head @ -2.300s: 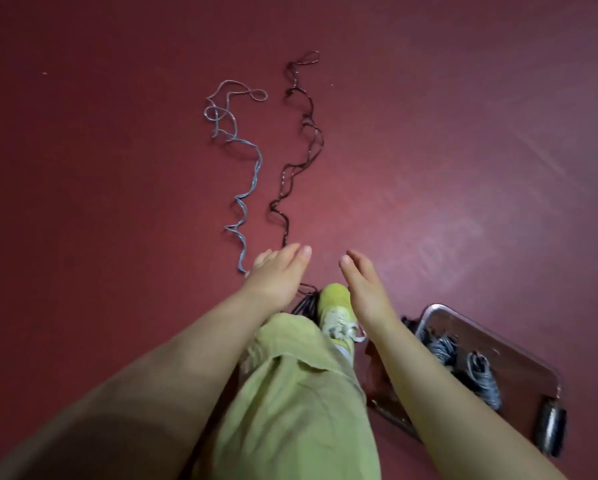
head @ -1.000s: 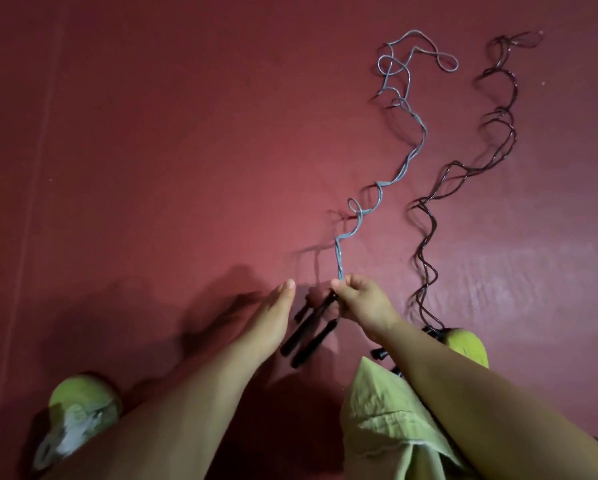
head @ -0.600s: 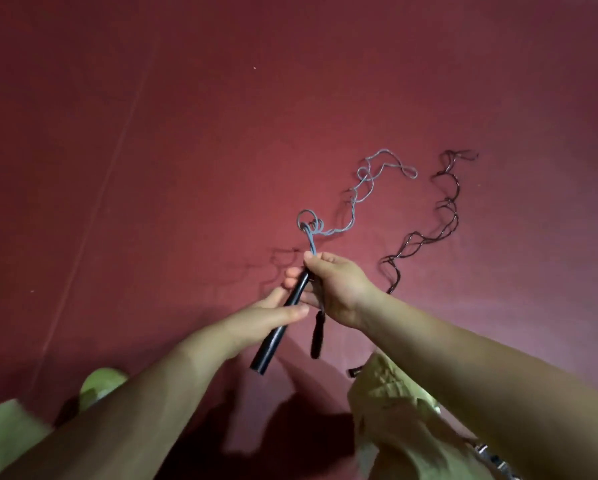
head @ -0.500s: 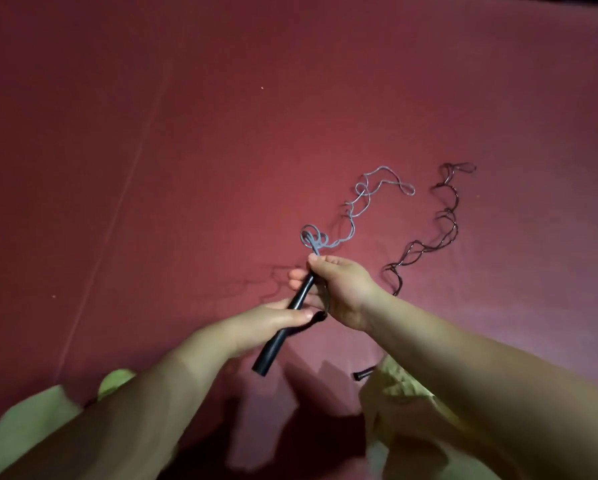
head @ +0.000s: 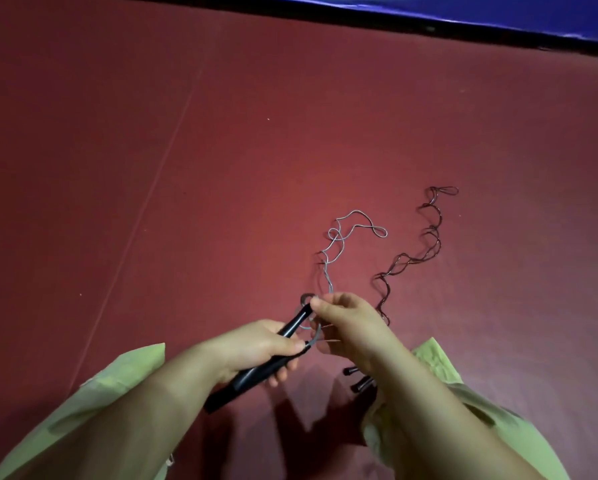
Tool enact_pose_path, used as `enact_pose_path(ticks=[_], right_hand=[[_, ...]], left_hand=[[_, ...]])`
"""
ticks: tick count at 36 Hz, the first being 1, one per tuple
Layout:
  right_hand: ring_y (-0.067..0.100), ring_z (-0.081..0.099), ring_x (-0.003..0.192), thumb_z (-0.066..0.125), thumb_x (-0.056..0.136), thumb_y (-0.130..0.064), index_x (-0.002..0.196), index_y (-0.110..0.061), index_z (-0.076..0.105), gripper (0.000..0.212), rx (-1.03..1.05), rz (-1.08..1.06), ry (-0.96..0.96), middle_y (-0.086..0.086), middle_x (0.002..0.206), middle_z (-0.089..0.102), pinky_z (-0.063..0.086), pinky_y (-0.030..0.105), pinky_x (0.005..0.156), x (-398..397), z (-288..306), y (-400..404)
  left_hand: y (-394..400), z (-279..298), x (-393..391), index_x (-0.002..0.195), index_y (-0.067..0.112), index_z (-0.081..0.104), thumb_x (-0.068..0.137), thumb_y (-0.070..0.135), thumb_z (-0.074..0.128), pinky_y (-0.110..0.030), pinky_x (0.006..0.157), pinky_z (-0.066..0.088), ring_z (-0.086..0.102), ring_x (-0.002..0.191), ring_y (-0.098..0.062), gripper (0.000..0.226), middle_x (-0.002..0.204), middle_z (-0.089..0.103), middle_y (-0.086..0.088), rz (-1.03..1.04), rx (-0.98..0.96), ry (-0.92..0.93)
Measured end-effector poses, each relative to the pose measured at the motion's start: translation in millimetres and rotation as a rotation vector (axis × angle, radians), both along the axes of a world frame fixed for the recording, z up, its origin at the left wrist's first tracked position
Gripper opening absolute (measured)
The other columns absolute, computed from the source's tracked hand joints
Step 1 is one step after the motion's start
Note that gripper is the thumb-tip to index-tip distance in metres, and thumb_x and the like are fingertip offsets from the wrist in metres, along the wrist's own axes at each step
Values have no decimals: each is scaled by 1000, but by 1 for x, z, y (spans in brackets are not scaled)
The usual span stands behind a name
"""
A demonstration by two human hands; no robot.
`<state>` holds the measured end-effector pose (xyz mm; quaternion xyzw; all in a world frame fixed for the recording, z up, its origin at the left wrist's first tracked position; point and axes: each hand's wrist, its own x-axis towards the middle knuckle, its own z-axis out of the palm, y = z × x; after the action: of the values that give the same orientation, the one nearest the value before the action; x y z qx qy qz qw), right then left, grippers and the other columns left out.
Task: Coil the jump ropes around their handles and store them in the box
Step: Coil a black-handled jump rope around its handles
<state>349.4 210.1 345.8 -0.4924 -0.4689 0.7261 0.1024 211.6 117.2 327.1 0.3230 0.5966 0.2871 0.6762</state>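
**Grey jump rope in both hands above a dark red floor**

Head view: The surface is a dark red floor (head: 221, 168), smooth and matte, with a thin straight seam (head: 159, 174) running diagonally across its left part and a few pale specks. Along the top right edge a black strip (head: 429, 24) borders the floor, and beyond it lies a band of blue (head: 498, 5). No brand, label or writing can be read anywhere.

The left hand (head: 256, 348) is the landmark here. Its fingers are curled round a pair of black handles (head: 277, 355) that run slantwise from lower left to upper right, their lower end sticking out below the palm. Just right of it, the right hand (head: 346, 327) pinches the grey jump rope (head: 339, 244) at the upper tip of the handles. A loop of the rope curves between the two hands. From there the rope trails away across the floor, up and right of the left hand, ending in a small loop.

Farther right, the dark jump rope (head: 425, 251) lies in wavy kinks on the floor, apart from the grey one. Its black handle ends (head: 356, 379) show just below the right wrist. Pale green trouser legs (head: 439, 368) fill the lower corners. The box is not in sight.
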Motion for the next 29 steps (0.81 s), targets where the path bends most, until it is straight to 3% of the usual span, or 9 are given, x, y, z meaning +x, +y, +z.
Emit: enact_pose_path(ticks=[3, 9, 12, 14, 17, 20, 23, 26, 29], right_hand=[[6, 56, 45, 66, 86, 0, 104, -11, 52, 25, 60, -69, 44, 3, 68, 56, 47, 24, 45, 3, -3, 6], [8, 54, 44, 58, 90, 5, 101, -12, 51, 22, 209, -239, 113, 8, 72, 50, 48, 26, 50, -1, -9, 34], [11, 54, 43, 52, 93, 7, 100, -9, 51, 18, 202, -180, 105, 10, 78, 48, 49, 25, 46, -9, -14, 41], [12, 54, 45, 50, 93, 7, 98, -8, 54, 17, 204, -168, 78, 10, 80, 50, 53, 27, 52, -14, -17, 45], [18, 59, 68, 53, 93, -5, 88, -16, 61, 15, 380, -81, 41, 4, 80, 60, 52, 43, 81, -18, -23, 49], [4, 61, 105, 42, 94, -39, 93, -27, 68, 29, 578, 126, 97, -13, 104, 68, 44, 28, 99, -17, -17, 48], [2, 53, 121, 33, 95, -47, 102, -26, 69, 43, 603, 321, 219, -10, 121, 65, 36, 22, 106, -15, -12, 50], [5, 59, 107, 38, 96, -33, 100, -21, 68, 32, 608, 465, 154, -3, 108, 68, 41, 16, 95, -15, -15, 52], [9, 61, 87, 41, 95, -33, 87, -11, 66, 35, 593, 504, 114, 11, 92, 68, 46, 28, 83, -17, -22, 51]], left_hand=[[-3, 3, 5, 86, 8, 53, 97, 12, 50, -25, 47, 49, 58, 51, -14, 12, 66, 61, -4, 90, -13, -61], [-11, 1, 6, 97, 6, 57, 96, 8, 51, -26, 50, 51, 60, 53, -15, 6, 65, 64, 0, 131, -27, -151], [-10, -4, 6, 98, 7, 56, 80, 10, 64, -28, 54, 53, 61, 54, -15, 20, 66, 64, 1, 86, -33, -194], [-8, -7, 3, 94, 6, 55, 69, 10, 62, -29, 56, 52, 59, 53, -16, 27, 65, 61, -2, 52, -41, -227], [-3, -11, -2, 87, 7, 55, 64, 8, 63, -30, 55, 52, 55, 49, -16, 24, 61, 57, -1, -13, -44, -288], [2, -13, -11, 85, 7, 53, 54, 17, 68, -27, 51, 51, 54, 46, -16, 36, 57, 56, -2, -31, -52, -368], [3, -14, -24, 89, 4, 49, 51, 17, 69, -28, 49, 51, 57, 45, -20, 45, 55, 57, -6, -17, -49, -474], [0, -16, -33, 96, 2, 47, 43, 20, 85, -31, 51, 54, 62, 47, -24, 67, 58, 61, -10, -13, -44, -566], [-3, -17, -40, 104, 3, 46, 42, 34, 91, -30, 52, 55, 65, 50, -22, 82, 62, 65, -11, -37, -51, -576]])
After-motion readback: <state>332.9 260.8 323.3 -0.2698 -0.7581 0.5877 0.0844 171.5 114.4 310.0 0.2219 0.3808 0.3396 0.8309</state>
